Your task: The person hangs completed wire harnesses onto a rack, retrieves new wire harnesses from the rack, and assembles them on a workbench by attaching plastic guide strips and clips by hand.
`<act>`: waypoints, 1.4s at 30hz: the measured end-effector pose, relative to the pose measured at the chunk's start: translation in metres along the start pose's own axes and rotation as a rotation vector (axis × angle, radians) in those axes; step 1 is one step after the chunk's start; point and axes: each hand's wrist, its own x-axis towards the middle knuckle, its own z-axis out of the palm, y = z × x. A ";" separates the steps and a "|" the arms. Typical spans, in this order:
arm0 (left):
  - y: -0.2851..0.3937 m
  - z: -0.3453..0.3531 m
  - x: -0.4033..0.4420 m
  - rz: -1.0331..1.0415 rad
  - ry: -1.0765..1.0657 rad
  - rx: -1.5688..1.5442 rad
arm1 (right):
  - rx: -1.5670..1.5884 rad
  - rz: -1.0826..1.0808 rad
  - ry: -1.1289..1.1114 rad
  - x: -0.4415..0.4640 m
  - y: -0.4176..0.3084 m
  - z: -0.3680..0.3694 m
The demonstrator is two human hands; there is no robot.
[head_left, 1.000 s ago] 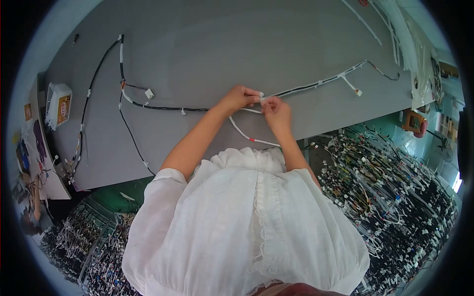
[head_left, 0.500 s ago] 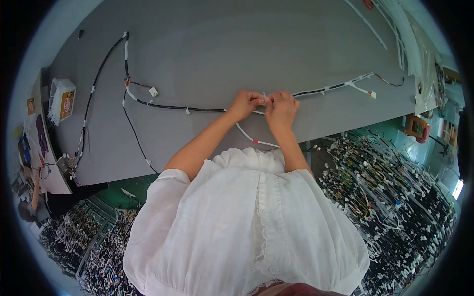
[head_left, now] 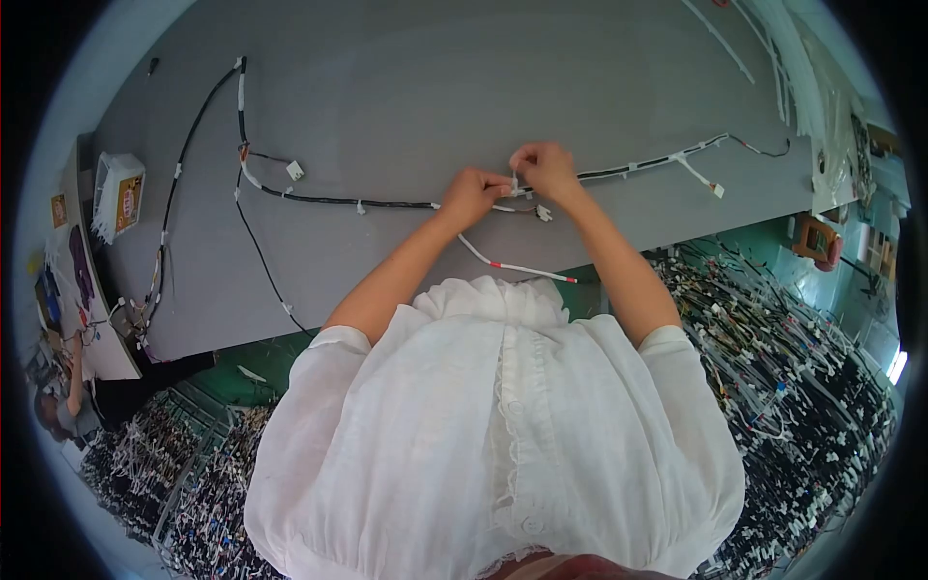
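A black-and-white wire harness [head_left: 391,204] lies across the grey table. My left hand [head_left: 471,200] is closed on it near the middle, thumb and fingertips pinched together. Just beyond those fingertips, my right hand [head_left: 547,170] is raised a little above the harness. Its fingers pinch the upper end of a small white strip [head_left: 515,182] that looks like a cable tie on the harness. Below the right hand, a short branch ends in a white connector [head_left: 544,214]. A white branch with red bands [head_left: 496,264] hangs toward my body.
Another white connector [head_left: 295,170] lies at left, and one more [head_left: 716,190] at right. A white box [head_left: 120,196] stands at the table's left end. Long white strips [head_left: 717,41] lie at upper right. Many harnesses [head_left: 788,358] hang below. A co-worker's arm [head_left: 74,377] shows far left.
My right hand has moved up and slightly right, drawing apart from my left hand with the white strip pinched. The connector below it and the red-banded branch's end have come into view.
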 end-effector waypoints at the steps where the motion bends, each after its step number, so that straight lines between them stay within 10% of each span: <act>1: 0.001 0.001 -0.002 0.024 0.009 0.022 | 0.010 -0.006 0.086 0.005 0.005 0.004; 8: 0.009 0.000 0.000 0.007 0.011 0.235 | 0.337 -0.391 0.173 -0.050 0.001 0.006; 16: 0.002 -0.002 0.001 0.118 -0.059 0.229 | 0.257 -0.255 -0.099 -0.027 -0.002 -0.013; 26: -0.031 0.017 -0.009 0.653 0.354 0.596 | 0.326 -0.416 0.087 -0.063 0.003 0.017; 34: -0.029 0.014 -0.015 0.801 0.340 0.687 | 0.303 -0.431 -0.478 -0.027 -0.011 -0.035; 42: 0.011 0.020 -0.031 0.537 0.438 0.662 | -0.258 -0.656 0.387 0.334 -0.138 -0.137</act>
